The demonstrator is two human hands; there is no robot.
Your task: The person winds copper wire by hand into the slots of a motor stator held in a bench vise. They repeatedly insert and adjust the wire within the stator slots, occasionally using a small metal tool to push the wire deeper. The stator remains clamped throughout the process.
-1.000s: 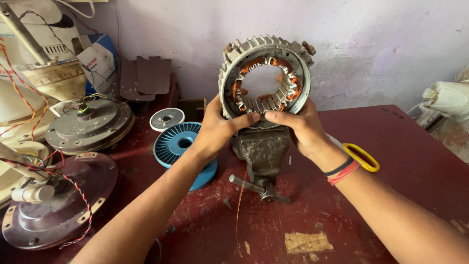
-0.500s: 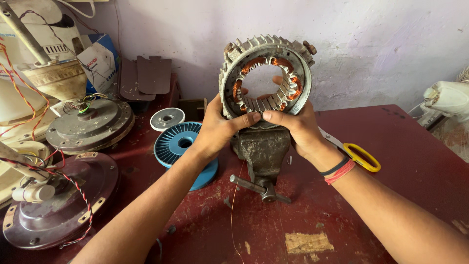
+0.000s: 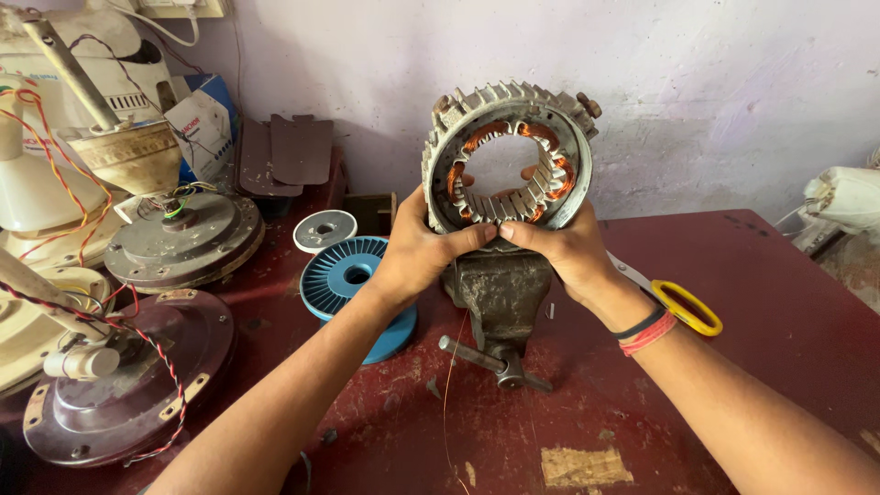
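Note:
A round finned motor stator (image 3: 510, 112) with copper windings stands upright, clamped in a grey bench vise (image 3: 500, 293) on the dark red table (image 3: 779, 302). My left hand (image 3: 417, 247) grips its lower left rim, thumb lying across the bottom. My right hand (image 3: 564, 247) grips its lower right rim, with fingertips showing through the bore. The two thumbs nearly meet at the bottom of the ring. A thin copper wire (image 3: 449, 385) hangs down from the stator across the table.
A blue plastic spool (image 3: 353, 280) and a small grey disc (image 3: 324, 229) lie left of the vise. Yellow-handled scissors (image 3: 683, 307) rest behind my right wrist. Several ceiling fan motors with red wires (image 3: 183, 238) crowd the left side. A white object (image 3: 843, 197) sits far right.
Both hands have shifted slightly on the stator's lower rim, and the thumbs have come closer together. The stator stays in the vise.

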